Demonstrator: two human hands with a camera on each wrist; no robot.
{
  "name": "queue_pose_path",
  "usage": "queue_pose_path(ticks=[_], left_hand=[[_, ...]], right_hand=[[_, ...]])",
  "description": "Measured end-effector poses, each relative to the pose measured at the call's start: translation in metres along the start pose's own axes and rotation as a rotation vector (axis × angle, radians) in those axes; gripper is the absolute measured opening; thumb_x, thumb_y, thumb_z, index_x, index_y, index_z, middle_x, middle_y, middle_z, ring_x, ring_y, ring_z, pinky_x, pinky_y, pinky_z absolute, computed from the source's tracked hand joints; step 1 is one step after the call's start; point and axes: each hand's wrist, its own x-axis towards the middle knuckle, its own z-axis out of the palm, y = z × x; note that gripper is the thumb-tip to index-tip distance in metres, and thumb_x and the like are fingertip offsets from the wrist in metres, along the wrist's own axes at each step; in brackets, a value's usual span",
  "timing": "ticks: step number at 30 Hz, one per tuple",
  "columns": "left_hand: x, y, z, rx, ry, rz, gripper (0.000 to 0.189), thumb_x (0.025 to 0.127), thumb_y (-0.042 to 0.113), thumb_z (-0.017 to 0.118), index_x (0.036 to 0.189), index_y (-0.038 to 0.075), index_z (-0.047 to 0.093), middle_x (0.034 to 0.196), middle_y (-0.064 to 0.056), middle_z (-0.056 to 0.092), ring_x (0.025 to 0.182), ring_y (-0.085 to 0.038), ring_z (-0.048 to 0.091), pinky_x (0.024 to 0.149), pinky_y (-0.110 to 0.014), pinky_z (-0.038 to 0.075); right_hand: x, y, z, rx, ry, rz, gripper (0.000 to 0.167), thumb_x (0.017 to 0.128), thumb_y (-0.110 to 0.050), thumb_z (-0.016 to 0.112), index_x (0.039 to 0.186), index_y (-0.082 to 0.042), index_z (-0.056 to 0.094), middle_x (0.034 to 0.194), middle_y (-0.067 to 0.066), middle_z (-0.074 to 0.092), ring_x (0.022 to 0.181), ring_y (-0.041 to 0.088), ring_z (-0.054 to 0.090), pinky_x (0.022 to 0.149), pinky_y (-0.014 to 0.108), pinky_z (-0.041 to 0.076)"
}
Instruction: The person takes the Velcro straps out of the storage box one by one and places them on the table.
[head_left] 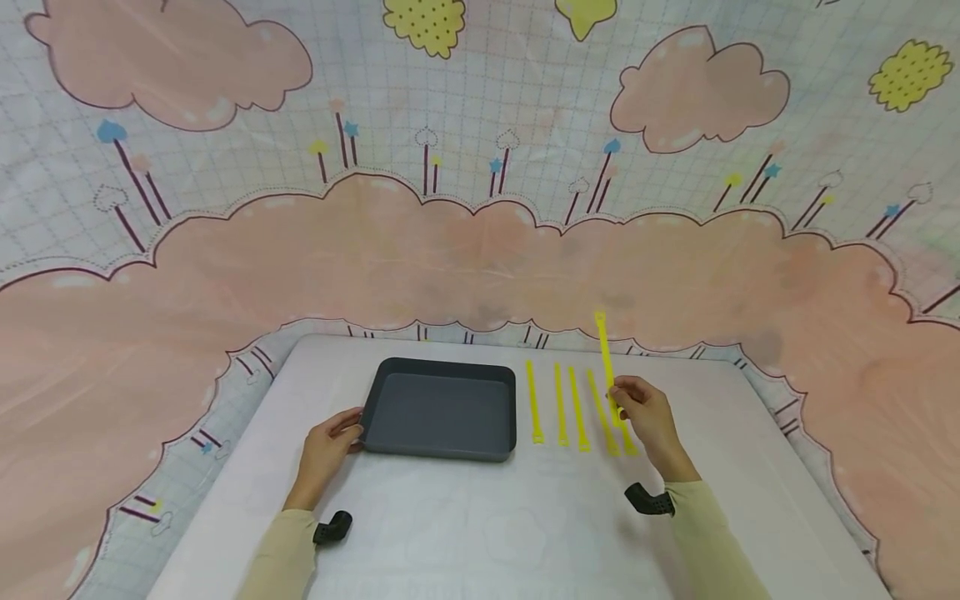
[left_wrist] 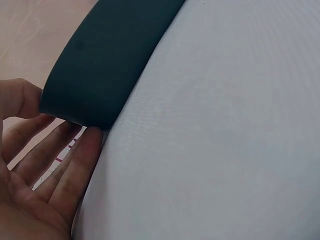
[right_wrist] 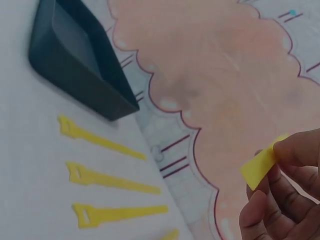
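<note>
A dark grey rectangular tray [head_left: 441, 412] lies on the white table. My left hand [head_left: 327, 450] is at its left side; in the left wrist view the fingers [left_wrist: 82, 160] touch the tray's corner [left_wrist: 95, 75] with the thumb near the rim. Right of the tray, my right hand [head_left: 647, 414] pinches a yellow hook-and-loop cable tie [head_left: 604, 350] between thumb and fingers. One end of that tie [right_wrist: 257, 170] sticks out past the fingertips in the right wrist view. Several similar yellow ties [head_left: 534, 404] lie in a row beneath and left of this hand, each with a slotted head [right_wrist: 80, 215].
Behind the white table [head_left: 480, 533] hangs a printed cloth [head_left: 480, 258] with clouds, which also runs down both sides. Black devices [head_left: 333, 527] are strapped at both wrists, over pale sleeves [head_left: 716, 542].
</note>
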Motion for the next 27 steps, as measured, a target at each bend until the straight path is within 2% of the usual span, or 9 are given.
queue_pose_path(ticks=[8,11,16,18,21,23,25,27], left_hand=[[0.001,-0.006,-0.001,-0.001,-0.013,0.014,0.040,0.096,0.008,0.056,0.136,0.004,0.057,0.136,-0.021,0.060,0.099,-0.003,0.066,0.077,-0.021,0.059],[0.001,-0.006,-0.001,-0.002,-0.009,0.017,0.040,0.096,0.009,0.057,0.136,0.003,0.058,0.135,-0.022,0.060,0.097,-0.001,0.066,0.076,-0.021,0.059],[0.001,-0.002,0.000,-0.012,-0.011,0.013,0.040,0.096,0.009,0.057,0.136,0.001,0.057,0.136,-0.024,0.059,0.102,-0.009,0.068,0.077,-0.021,0.059],[-0.003,0.007,-0.001,-0.017,-0.020,-0.003,0.041,0.097,0.007,0.056,0.136,-0.001,0.055,0.137,-0.025,0.057,0.108,-0.020,0.067,0.078,-0.023,0.060],[-0.004,0.008,-0.001,-0.023,-0.020,-0.005,0.041,0.097,0.008,0.056,0.137,-0.001,0.055,0.138,-0.025,0.057,0.113,-0.027,0.065,0.079,-0.024,0.060],[-0.004,0.007,0.000,-0.021,-0.011,-0.008,0.040,0.097,0.007,0.056,0.137,0.000,0.056,0.137,-0.024,0.058,0.113,-0.026,0.066,0.079,-0.024,0.060],[0.000,-0.003,0.001,-0.022,-0.002,0.006,0.040,0.097,0.009,0.057,0.136,0.002,0.057,0.136,-0.023,0.059,0.109,-0.019,0.067,0.078,-0.022,0.060],[0.000,-0.003,0.001,-0.023,-0.002,0.010,0.040,0.097,0.008,0.057,0.136,0.002,0.057,0.136,-0.023,0.059,0.106,-0.014,0.068,0.078,-0.022,0.060]], right_hand=[[0.003,0.026,-0.015,-0.021,0.052,0.037,0.031,0.099,-0.020,0.058,0.123,0.000,0.058,0.095,-0.001,0.069,0.086,0.012,0.061,0.069,0.019,0.052],[0.005,0.033,-0.020,-0.043,0.062,0.063,0.032,0.100,-0.021,0.057,0.124,-0.001,0.058,0.097,-0.001,0.069,0.084,0.008,0.060,0.070,0.019,0.053],[0.011,0.046,-0.026,-0.074,0.079,0.114,0.035,0.100,-0.024,0.057,0.127,-0.002,0.057,0.097,-0.006,0.069,0.082,0.004,0.058,0.071,0.019,0.053],[0.013,0.051,-0.029,-0.083,0.081,0.132,0.036,0.100,-0.024,0.057,0.128,-0.002,0.057,0.100,-0.004,0.070,0.082,0.005,0.058,0.071,0.019,0.053],[0.017,0.059,-0.032,-0.102,0.082,0.162,0.038,0.100,-0.026,0.056,0.130,-0.003,0.056,0.106,0.002,0.071,0.082,0.006,0.058,0.071,0.020,0.052],[0.019,0.065,-0.035,-0.108,0.084,0.184,0.039,0.100,-0.026,0.055,0.132,-0.003,0.056,0.110,0.005,0.070,0.083,0.006,0.058,0.071,0.020,0.052],[0.022,0.069,-0.037,-0.118,0.090,0.218,0.040,0.099,-0.027,0.055,0.133,-0.004,0.055,0.113,0.007,0.069,0.085,0.008,0.059,0.071,0.020,0.051],[0.023,0.073,-0.039,-0.117,0.093,0.258,0.042,0.100,-0.027,0.055,0.135,-0.003,0.054,0.117,0.011,0.068,0.089,0.011,0.059,0.069,0.019,0.050]])
